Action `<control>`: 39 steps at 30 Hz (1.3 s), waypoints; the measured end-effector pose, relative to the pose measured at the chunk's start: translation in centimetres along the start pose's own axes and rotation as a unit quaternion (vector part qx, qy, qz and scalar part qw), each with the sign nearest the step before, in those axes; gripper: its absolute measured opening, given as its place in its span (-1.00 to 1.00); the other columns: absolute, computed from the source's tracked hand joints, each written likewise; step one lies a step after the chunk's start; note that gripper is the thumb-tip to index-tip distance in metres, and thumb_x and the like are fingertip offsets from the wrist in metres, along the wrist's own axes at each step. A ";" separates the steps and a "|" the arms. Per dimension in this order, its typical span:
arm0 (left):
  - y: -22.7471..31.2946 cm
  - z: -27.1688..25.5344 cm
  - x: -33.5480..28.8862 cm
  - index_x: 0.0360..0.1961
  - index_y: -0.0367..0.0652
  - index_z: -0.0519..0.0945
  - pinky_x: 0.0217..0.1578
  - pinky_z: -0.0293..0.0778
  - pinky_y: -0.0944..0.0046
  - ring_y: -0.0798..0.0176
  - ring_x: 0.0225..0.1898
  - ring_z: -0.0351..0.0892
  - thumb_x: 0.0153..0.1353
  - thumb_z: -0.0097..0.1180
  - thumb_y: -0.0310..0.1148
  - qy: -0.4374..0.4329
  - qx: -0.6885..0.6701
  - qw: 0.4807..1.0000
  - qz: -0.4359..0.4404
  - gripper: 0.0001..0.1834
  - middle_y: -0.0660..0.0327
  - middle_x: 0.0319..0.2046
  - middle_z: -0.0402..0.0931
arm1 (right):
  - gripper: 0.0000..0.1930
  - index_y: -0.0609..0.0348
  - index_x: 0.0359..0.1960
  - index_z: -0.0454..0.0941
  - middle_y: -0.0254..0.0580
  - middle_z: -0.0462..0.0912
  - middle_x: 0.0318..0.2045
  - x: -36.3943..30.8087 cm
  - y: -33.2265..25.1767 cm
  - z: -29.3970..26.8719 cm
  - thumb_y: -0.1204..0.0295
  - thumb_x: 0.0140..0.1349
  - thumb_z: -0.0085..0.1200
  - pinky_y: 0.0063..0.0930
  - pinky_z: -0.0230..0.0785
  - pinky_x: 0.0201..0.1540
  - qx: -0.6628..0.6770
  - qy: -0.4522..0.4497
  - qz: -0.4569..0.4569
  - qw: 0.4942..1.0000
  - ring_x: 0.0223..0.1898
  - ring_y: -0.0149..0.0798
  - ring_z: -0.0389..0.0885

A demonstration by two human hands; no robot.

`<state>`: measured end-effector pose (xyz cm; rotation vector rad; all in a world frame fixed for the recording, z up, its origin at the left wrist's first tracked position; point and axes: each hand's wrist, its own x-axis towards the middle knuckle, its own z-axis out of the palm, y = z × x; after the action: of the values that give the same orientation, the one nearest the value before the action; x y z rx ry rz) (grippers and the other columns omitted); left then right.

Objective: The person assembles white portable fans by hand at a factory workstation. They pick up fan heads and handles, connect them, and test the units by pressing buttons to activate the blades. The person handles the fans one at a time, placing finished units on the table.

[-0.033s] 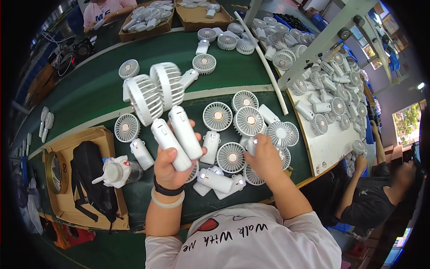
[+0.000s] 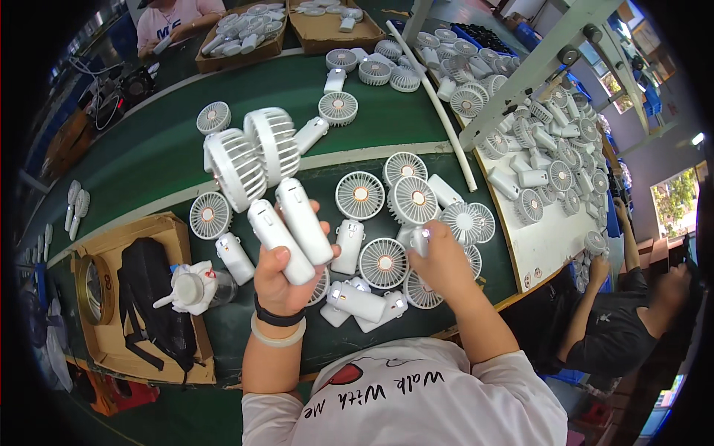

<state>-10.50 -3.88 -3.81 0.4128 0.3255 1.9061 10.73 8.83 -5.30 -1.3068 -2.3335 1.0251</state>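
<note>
Two white handheld fans stand side by side in my left hand, which is closed round their handles, with the round cages pointing up and away. My right hand is closed on the handle of another handheld fan lying among the group on the bench; its thumb rests by a small light on the handle. Several more white fans lie around that hand, some face up with orange centres. Between my hands lie fan handles, partly overlapping one another.
Left of me a cardboard tray holds a black bag, beside a wrapped bottle. A white tube crosses the bench. Fans crowd a white board at right. One person works at right, another across the bench.
The two fans in my left hand have tipped very slightly to the left and down. My right hand keeps its hold on the other fan.
</note>
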 end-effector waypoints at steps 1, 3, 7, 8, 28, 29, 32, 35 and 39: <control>0.0 0.2 0.1 0.15 -0.05 0.24 -0.14 0.41 0.06 0.13 -0.01 0.39 -0.06 0.18 -0.29 0.003 0.002 1.000 0.005 -0.31 0.10 0.09 0.27 | -0.43 0.43 -0.01 0.25 0.09 0.43 -0.13 0.7 1.3 -0.6 0.45 -0.06 0.22 -0.33 0.44 -0.14 0.172 -0.019 0.000 0.985 -0.19 -0.06 0.54; 0.0 0.1 0.3 0.13 -0.05 0.28 -0.13 0.43 0.05 0.13 -0.01 0.39 -0.06 0.18 -0.30 0.013 0.006 1.000 0.019 -0.34 0.10 0.09 0.27 | -0.41 0.35 0.12 0.20 0.02 0.42 0.01 1.1 1.4 -2.2 0.47 0.03 0.13 -0.33 0.45 -0.09 0.581 -0.091 -0.006 0.809 -0.10 -0.15 0.53; -0.2 0.2 0.8 0.11 -0.06 0.29 -0.14 0.44 0.05 0.15 -0.01 0.39 -0.07 0.19 -0.30 0.025 0.000 1.000 0.018 -0.35 0.11 0.08 0.28 | -0.42 0.30 0.18 0.11 0.10 0.34 0.02 2.9 -0.7 -3.0 0.19 0.21 -0.15 -0.32 0.49 -0.26 0.831 -0.277 -0.065 0.478 -0.36 -0.23 0.44; -0.2 0.3 0.9 0.12 -0.06 0.29 -0.15 0.44 0.05 0.15 -0.01 0.39 -0.08 0.19 -0.30 0.026 -0.002 1.000 0.014 -0.34 0.11 0.07 0.27 | -0.42 0.28 0.17 0.12 0.07 0.35 -0.03 3.0 -1.0 -3.2 0.19 0.20 -0.13 -0.34 0.49 -0.28 0.837 -0.283 -0.049 0.465 -0.37 -0.25 0.42; -2.4 1.5 1.5 0.27 0.00 0.00 -0.09 0.44 -0.08 0.11 0.00 0.36 -0.18 0.21 -0.45 -0.046 0.028 0.997 -0.049 -0.06 0.14 0.04 0.20 | -0.49 0.27 0.20 0.14 -0.19 0.48 -0.08 5.2 -2.9 -3.1 0.57 0.19 -0.06 -0.50 0.36 -0.04 0.548 -0.130 -0.128 0.817 -0.10 -0.40 0.49; -2.6 1.6 1.8 0.28 0.01 -0.02 -0.10 0.44 -0.06 0.12 0.00 0.35 -0.19 0.20 -0.44 -0.054 0.040 0.996 -0.051 -0.04 0.16 0.03 0.20 | -0.48 0.27 0.21 0.13 -0.18 0.48 -0.07 5.2 -2.6 -3.2 0.57 0.19 -0.07 -0.50 0.36 -0.04 0.538 -0.125 -0.131 0.823 -0.09 -0.40 0.49; -3.3 1.8 1.7 0.28 -0.03 -0.02 -0.11 0.44 -0.06 0.13 0.00 0.34 -0.23 0.21 -0.46 -0.043 0.055 0.996 -0.063 -0.02 0.17 0.02 0.21 | -0.47 0.26 0.21 0.12 -0.16 0.45 -0.04 5.1 -2.0 -3.0 0.57 0.18 -0.06 -0.49 0.35 -0.02 0.520 -0.114 -0.125 0.837 -0.05 -0.40 0.46; -3.7 1.6 1.8 0.25 -0.07 0.04 -0.10 0.45 -0.08 0.13 -0.01 0.34 -0.27 0.23 -0.50 -0.039 0.071 0.994 -0.079 -0.03 0.17 0.01 0.22 | -0.49 0.27 0.19 0.14 -0.17 0.44 -0.05 5.1 -2.0 -2.7 0.57 0.18 -0.06 -0.50 0.35 -0.03 0.500 -0.076 -0.133 0.852 -0.05 -0.40 0.46; -4.6 1.3 1.6 0.25 -0.06 0.07 -0.06 0.44 -0.09 0.04 0.12 0.27 -0.26 0.24 -0.51 -0.066 0.056 0.990 -0.109 -0.05 0.09 0.11 0.16 | -0.48 0.26 0.20 0.11 -0.16 0.43 -0.04 5.2 -1.5 -2.9 0.56 0.19 -0.06 -0.49 0.35 -0.04 0.525 -0.086 -0.113 0.839 -0.06 -0.39 0.45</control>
<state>-6.64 -0.74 -4.33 0.5542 0.3756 1.6429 8.47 13.87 -2.70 -0.4851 -1.4527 1.9537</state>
